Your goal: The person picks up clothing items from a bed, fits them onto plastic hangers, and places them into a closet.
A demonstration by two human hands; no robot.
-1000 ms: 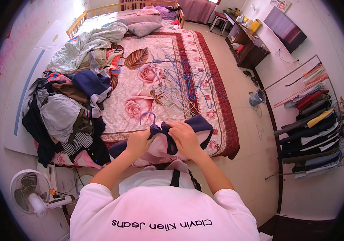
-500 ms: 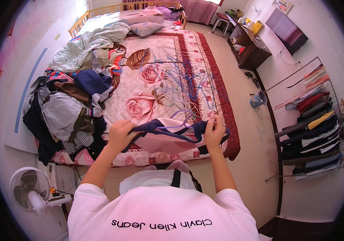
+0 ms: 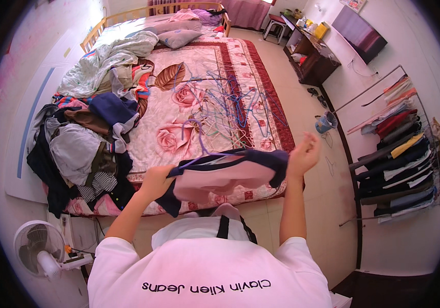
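Observation:
Above the near edge of the bed, a pink top with dark navy sleeves and trim [image 3: 220, 180] hangs spread on a purple clothes hanger [image 3: 200, 134]. The hanger's hook points up and away from me. My left hand [image 3: 155, 182] is closed around the left shoulder of the top and the hanger's end there. Just off the top's right shoulder, my right hand [image 3: 303, 154] is raised with its fingers loosely apart and nothing visible in it. Many loose hangers [image 3: 232, 105], mostly blue, lie tangled on the bed beyond the top.
A heap of clothes [image 3: 76, 154] covers the left side of the flowered bed [image 3: 145, 128]. At the right wall stands a rack with hanging clothes [image 3: 399, 164], and a blue bucket [image 3: 326, 123] sits on the floor. A white fan [image 3: 37, 249] is at lower left.
My right hand has let go of the top's right shoulder and moved up and right. The hanger's hook now stands farther left and higher, and the top's pink front hangs more spread.

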